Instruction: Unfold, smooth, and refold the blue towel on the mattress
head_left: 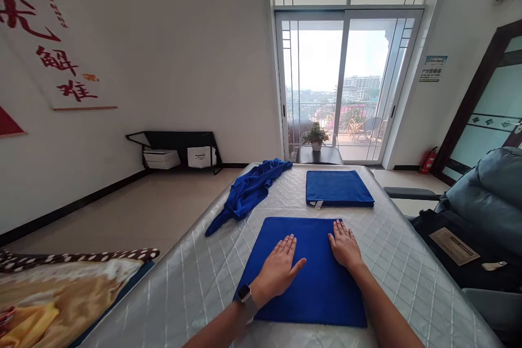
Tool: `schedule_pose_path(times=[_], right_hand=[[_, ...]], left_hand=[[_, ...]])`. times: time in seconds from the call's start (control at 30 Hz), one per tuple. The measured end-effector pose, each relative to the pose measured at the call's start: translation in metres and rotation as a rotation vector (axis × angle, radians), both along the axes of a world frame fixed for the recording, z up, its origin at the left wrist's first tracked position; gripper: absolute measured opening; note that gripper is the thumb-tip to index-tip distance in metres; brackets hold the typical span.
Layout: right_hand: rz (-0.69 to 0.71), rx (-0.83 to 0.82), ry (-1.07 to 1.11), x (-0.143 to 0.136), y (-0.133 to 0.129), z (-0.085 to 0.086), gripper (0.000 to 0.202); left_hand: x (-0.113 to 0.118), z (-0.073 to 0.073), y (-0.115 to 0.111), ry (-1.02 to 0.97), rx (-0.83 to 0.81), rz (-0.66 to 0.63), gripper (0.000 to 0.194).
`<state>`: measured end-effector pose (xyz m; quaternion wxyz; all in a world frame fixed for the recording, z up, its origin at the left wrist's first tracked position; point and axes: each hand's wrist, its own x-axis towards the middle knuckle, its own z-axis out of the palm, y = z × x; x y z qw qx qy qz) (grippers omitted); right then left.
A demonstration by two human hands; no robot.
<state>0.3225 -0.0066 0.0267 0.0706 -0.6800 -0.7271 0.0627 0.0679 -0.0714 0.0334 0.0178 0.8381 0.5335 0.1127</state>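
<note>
A blue cloth (312, 293), folded into a flat rectangle, lies in front of me on a quilted silvery-white surface (399, 261). My left hand (278, 271) rests flat on its left half, fingers stretched out and thumb apart. Near the cloth's upper right corner, my right hand (345, 242) lies flat on the right edge, fingers extended. Neither hand grips anything. Beyond them sits a neat folded stack of blue cloth (338, 187) with a white tag at its near edge. A crumpled blue cloth (253, 187) is spread loosely at the far left.
A dark armchair (481, 196) stands to the right, with a black bag bearing a brown label (454, 246). At lower left is a patterned blanket (81, 293). A potted plant (316, 138) stands on a chair beyond the far edge, before glass sliding doors. A black rack (179, 141) is by the wall.
</note>
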Motion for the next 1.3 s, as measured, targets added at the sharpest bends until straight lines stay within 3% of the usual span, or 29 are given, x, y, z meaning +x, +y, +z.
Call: schedule_pose_path(times=[0.13, 0.2, 0.33, 0.47, 0.77, 0.9, 1.1, 1.3], right_hand=[[0.012, 0.012, -0.038, 0.002, -0.001, -0.003, 0.065], [0.039, 0.013, -0.067, 0.004, -0.002, -0.005, 0.062], [0.047, 0.012, -0.065, 0.007, -0.002, -0.008, 0.061], [0.018, 0.014, -0.02, 0.004, 0.001, -0.005, 0.064], [0.007, 0.013, 0.017, 0.002, 0.0, -0.004, 0.067], [-0.005, 0.014, 0.014, 0.002, 0.0, -0.003, 0.068], [-0.017, 0.006, -0.003, 0.001, 0.0, -0.003, 0.068], [-0.028, 0.011, -0.036, 0.0, 0.001, -0.006, 0.068]], left_hand=[[0.073, 0.004, 0.016, -0.058, 0.015, -0.194, 0.073], [0.103, 0.004, 0.032, -0.1, 0.028, -0.229, 0.069], [0.128, -0.002, 0.063, -0.126, -0.012, -0.152, 0.069], [0.104, -0.008, 0.08, -0.082, -0.007, -0.066, 0.072], [-0.011, -0.016, 0.088, 0.021, 0.05, 0.183, 0.075], [-0.047, -0.024, 0.087, 0.046, 0.058, 0.258, 0.079], [-0.057, -0.032, 0.089, 0.031, 0.087, 0.285, 0.081], [-0.058, -0.029, 0.089, -0.005, 0.103, 0.289, 0.08]])
